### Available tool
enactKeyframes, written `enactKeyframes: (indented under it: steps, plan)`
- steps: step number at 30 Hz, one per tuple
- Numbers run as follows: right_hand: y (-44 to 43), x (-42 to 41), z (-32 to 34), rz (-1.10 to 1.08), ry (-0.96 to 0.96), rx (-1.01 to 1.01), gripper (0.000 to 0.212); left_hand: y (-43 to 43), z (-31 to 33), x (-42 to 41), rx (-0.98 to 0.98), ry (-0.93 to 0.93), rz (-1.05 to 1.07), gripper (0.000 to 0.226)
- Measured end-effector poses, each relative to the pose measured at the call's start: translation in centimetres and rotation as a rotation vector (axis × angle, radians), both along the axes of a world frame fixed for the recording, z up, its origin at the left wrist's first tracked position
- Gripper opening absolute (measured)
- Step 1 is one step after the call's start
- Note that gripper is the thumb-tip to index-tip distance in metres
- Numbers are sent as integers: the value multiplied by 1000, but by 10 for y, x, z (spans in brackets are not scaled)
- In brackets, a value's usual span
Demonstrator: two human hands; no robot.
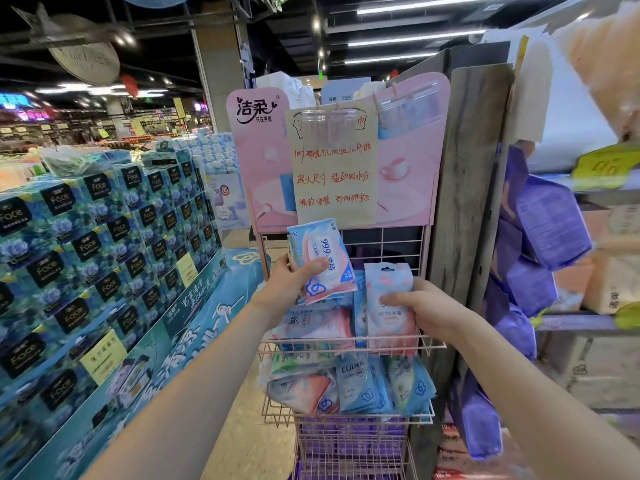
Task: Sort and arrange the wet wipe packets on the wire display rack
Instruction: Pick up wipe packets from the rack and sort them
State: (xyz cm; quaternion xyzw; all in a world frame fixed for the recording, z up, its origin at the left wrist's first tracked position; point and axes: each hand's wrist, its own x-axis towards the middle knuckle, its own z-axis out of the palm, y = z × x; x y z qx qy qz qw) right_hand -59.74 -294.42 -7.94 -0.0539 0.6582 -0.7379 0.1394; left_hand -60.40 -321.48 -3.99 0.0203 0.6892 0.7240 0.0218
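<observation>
Your left forearm [194,393] and right forearm [540,386] reach up from the bottom edge, both bare, towards the wire display rack [398,244]. Far to your left stands a stack of blue tissue boxes [104,237], too many to count.

Your left hand [291,282] is raised above the rack's left side, thumb across the front and fingers curled behind, gripping one pink-and-blue wipe packet [322,261] tilted with its top leaning left. An edge behind it may be a second packet; you cannot tell.

Behind it rises a pink header board [256,161] with a handwritten paper notice [334,168] clipped over it.

Below are three wire baskets. In the upper basket [311,348], one pink packet [315,323] lies flat and one blue packet [360,306] stands on edge beside it. Four packets show their faces in the lower basket [349,420], leaning forward against the wire; any behind are hidden. Purple packs fill the bottom basket [349,455], their number unclear.

Your right hand [429,310] comes in from the right, thumb on the front, holding a second pink packet [391,306] upright with its lower end inside the upper basket.

Right of a wooden post [467,168] hang several purple bags [547,220].
</observation>
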Motion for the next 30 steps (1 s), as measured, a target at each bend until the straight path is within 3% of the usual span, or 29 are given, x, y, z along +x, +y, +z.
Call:
enactKeyframes:
  steps: [5, 7, 9, 11, 13, 18, 21, 26, 30]
  plan:
    - [-17, -4, 9, -107, 87, -65, 40, 0, 4, 3, 42, -17, 13, 78]
    - [-26, -4, 6, -101, 102, 102, 48, 1, 7, 4, 64, -18, 40, 66]
    - [-32, -2, -2, -73, 73, 322, 70, 4, 9, 8, 77, -11, 71, 56]
    - [-32, -3, -7, -51, 60, 432, 77, 10, 9, 13, 68, 36, 93, 71]
    - [-26, -7, -6, -47, 71, 476, 69, 17, 7, 20, 39, 82, 84, 85]
    - [-2, -15, 2, -86, 167, 714, 31, 44, 0, 29, 64, 146, 59, 87]
    - [0, -16, 1, -92, 236, 803, 29, 60, 6, 32, 83, 206, 84, 90]
    - [-1, -13, -3, 2, 348, 593, 49, 90, 14, 28, 95, 231, -21, 99]
    - [24, -8, 4, 102, 144, 182, 33, 116, -2, 24, 54, 182, -20, 102]
